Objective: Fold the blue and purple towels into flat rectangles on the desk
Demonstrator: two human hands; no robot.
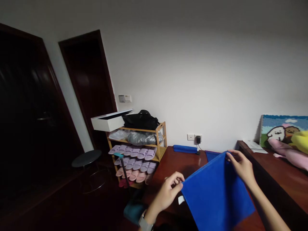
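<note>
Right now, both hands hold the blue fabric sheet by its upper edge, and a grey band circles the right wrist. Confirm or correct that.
Wrong wrist: the head view shows the grey band on the left. Left hand and right hand do hold the blue fabric sheet as stated.

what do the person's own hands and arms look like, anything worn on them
Both hands are ungloved. The left hand has a pale grey band, perhaps a watch strap, around its wrist. The right hand has nothing visible on its wrist, and no sleeve shows on the right forearm.
</note>
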